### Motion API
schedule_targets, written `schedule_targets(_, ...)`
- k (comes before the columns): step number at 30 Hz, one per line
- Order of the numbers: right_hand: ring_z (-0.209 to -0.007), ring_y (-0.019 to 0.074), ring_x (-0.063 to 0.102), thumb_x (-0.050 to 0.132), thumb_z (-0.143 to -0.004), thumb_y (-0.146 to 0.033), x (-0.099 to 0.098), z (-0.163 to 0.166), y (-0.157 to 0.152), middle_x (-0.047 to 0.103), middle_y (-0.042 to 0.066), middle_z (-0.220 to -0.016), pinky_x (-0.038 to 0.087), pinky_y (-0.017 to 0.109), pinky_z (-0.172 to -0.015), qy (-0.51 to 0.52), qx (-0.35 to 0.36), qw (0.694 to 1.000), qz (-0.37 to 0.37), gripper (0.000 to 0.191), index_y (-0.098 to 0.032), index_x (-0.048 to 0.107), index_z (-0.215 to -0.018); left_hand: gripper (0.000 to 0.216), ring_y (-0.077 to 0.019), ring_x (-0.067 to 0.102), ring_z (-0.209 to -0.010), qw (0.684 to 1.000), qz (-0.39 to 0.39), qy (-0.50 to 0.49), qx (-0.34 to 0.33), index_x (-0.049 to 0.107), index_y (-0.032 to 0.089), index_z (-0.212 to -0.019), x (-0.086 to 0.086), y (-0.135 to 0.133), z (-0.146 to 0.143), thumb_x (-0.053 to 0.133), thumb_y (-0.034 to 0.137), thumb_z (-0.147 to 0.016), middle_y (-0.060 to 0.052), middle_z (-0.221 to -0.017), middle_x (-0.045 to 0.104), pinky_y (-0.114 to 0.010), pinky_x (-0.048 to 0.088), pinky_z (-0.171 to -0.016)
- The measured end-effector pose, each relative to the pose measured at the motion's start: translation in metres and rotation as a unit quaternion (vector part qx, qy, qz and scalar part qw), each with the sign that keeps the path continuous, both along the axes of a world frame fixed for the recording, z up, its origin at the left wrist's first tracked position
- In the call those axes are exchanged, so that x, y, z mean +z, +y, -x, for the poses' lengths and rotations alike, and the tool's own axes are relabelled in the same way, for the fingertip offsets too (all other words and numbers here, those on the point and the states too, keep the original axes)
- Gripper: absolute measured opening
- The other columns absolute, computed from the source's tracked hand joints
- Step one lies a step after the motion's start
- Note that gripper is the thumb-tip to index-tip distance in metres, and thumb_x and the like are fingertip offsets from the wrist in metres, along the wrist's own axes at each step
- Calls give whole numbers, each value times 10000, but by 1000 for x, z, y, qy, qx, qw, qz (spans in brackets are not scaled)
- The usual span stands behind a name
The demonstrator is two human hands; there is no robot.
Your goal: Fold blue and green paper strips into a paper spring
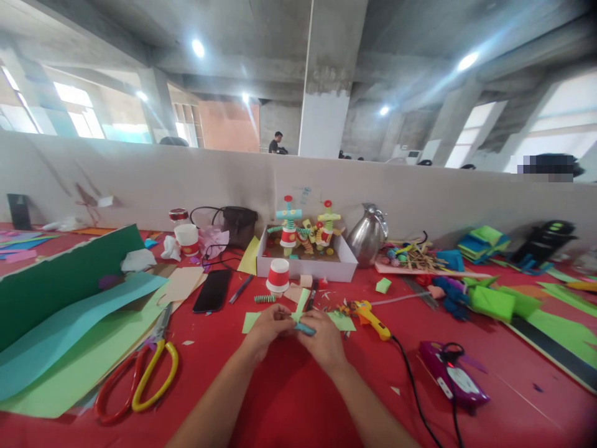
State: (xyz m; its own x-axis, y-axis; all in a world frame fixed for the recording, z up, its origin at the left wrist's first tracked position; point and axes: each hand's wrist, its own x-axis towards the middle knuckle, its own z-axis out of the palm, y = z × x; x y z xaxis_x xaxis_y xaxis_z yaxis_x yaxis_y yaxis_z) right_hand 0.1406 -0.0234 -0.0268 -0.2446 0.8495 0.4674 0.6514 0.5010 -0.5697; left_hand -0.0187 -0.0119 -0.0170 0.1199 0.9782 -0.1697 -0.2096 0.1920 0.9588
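Observation:
Above the red table, my left hand [270,328] and my right hand [323,336] meet at a small blue paper roll [305,328]. My right fingers are wrapped on the roll. The left fingers pinch at its left end, partly hiding it. A pale green paper strip [302,303] stands up behind the roll; whether the two are joined I cannot tell. Light green paper [342,321] lies under and beside my hands. Just beyond are a red and white paper cup [278,275] and a green striped paper coil [265,298].
A white box [308,269] holds paper-cup figures. Scissors [156,367], coloured paper sheets [93,348] and a phone [212,290] lie left. To the right are a yellow glue gun [373,318], its cord, a purple power strip [452,373] and a steel jug [368,235].

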Motion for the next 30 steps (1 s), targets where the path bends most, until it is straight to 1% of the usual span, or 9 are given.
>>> schedule_targets(3, -839, 189, 559, 610, -769, -142, 1, 2, -1, 638, 17, -811, 411, 298, -773, -2, 3, 1000, -14, 118, -231, 658, -708, 370, -86, 548, -536, 1000, 10, -9, -2, 544, 159, -783, 4, -2, -1, 808, 218, -530, 45, -614, 584, -223, 402, -563)
schedule_targets(6, -856, 192, 558, 646, -774, -167, -1, 2, -1, 648, 19, -846, 404, 299, -780, 1, 1, 1000, -28, 78, -233, 681, -749, 351, -90, 544, -531, 1000, 9, 9, -7, 555, 157, -810, 3, -2, 0, 788, 210, -553, 36, -594, 597, -225, 393, -566)
schedule_targets(11, -800, 175, 557, 636, -799, -156, -7, 2, 1, 652, 12, -799, 391, 290, -739, 6, 13, 999, -35, 140, -232, 685, -692, 384, -88, 524, -510, 1000, 0, 22, -15, 555, 163, -824, 2, 0, 2, 807, 234, -544, 43, -558, 588, -216, 371, -542)
schedule_targets(14, -777, 171, 553, 627, -804, -148, -8, 2, 2, 649, 12, -775, 384, 291, -724, 14, 13, 999, -42, 167, -227, 676, -665, 409, -93, 554, -552, 999, 15, 26, -27, 559, 163, -835, 5, -1, 3, 823, 254, -536, 31, -604, 608, -218, 413, -573)
schedule_targets(18, -783, 169, 546, 622, -799, -135, -6, 3, 1, 644, 10, -777, 382, 292, -741, 27, 22, 999, -34, 164, -219, 667, -665, 413, -115, 593, -604, 999, 26, 29, -31, 556, 166, -819, 9, -3, 3, 833, 265, -530, 21, -625, 615, -256, 483, -636)
schedule_targets(22, -809, 176, 541, 628, -759, -103, -2, 3, 1, 640, 20, -809, 387, 291, -742, 44, 28, 999, -6, 136, -203, 659, -672, 426, -109, 581, -548, 1000, 19, 18, 0, 528, 173, -806, 6, -3, 2, 833, 247, -518, 30, -587, 604, -246, 472, -593)
schedule_targets(26, -756, 169, 524, 620, -765, -107, 0, 1, 2, 601, 16, -735, 378, 289, -706, 43, 41, 998, -7, 174, -192, 622, -613, 428, -119, 597, -569, 999, 34, 7, -21, 526, 173, -825, 5, -2, 3, 829, 234, -529, 18, -613, 620, -257, 483, -602)
schedule_targets(30, -775, 166, 531, 600, -778, -111, -2, 1, 2, 606, 18, -787, 389, 281, -710, 58, 43, 997, -9, 138, -196, 637, -676, 434, -110, 591, -572, 999, 37, -3, -19, 530, 171, -820, 8, -3, 3, 837, 232, -519, 14, -633, 626, -258, 486, -613)
